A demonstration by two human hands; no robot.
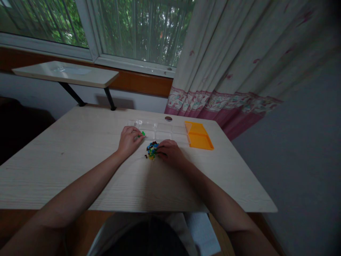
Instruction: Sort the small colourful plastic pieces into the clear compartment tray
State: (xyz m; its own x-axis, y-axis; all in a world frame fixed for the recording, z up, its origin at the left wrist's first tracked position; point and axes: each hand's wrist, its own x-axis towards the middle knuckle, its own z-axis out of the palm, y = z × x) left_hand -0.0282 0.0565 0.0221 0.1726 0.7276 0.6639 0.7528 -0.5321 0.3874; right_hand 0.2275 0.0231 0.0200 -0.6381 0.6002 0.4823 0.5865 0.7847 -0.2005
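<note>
A small heap of tiny plastic building bricks (152, 150) in blue, green, yellow and dark colours lies on the table. My left hand (129, 140) is left of the heap, at the near left corner of a clear compartment box (163, 135). Its fingers are pinched on a small green brick (143, 133). My right hand (172, 152) touches the heap's right side with curled fingers. Whatever is between those fingertips is hidden. An open orange lid (199, 135) adjoins the right end of the box.
The pale wooden table (101, 135) has a raised shelf (66, 73) on black legs at its back left. A dark oval spot (168, 118) marks the tabletop behind the box. A flowered curtain (213, 71) hangs by the window at the back right.
</note>
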